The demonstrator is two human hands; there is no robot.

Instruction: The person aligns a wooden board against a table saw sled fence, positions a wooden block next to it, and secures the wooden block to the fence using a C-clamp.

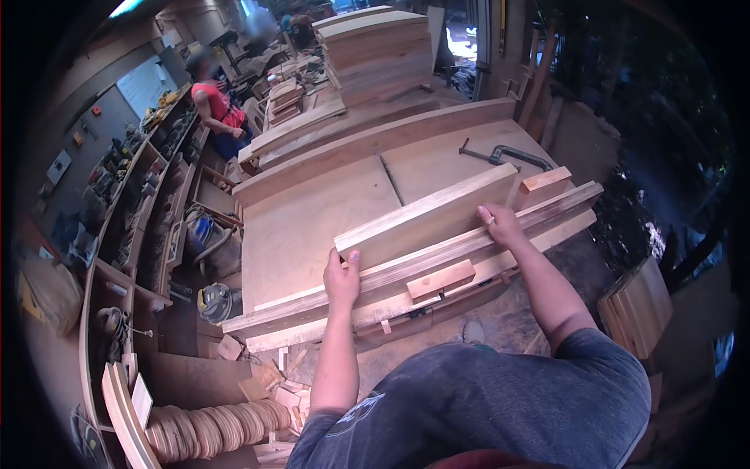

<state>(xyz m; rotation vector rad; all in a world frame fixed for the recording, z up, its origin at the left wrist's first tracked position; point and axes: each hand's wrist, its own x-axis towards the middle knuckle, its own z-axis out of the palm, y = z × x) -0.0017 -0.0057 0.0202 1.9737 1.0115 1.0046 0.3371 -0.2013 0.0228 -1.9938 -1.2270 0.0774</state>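
A pale wooden board [430,213] stands on its long edge on the worktable [293,234], behind a long layered wooden rail [375,273]. My left hand [342,277] grips the board's left end, thumb on the near side. Near the board's right end, my right hand [501,224] is closed on it, its thumb at the near face. A small wood block [441,281] lies against the front of the rail. Another block [544,186] sits to the right of the board. The undersides of both hands' fingers are partly hidden.
A metal C-clamp [519,155] lies at the table's back right, with a saw slot [389,178] left of it. Stacked boards [379,59] rise beyond. A person in red [219,109] stands back left near shelves. Wood offcuts [219,430] are at lower left.
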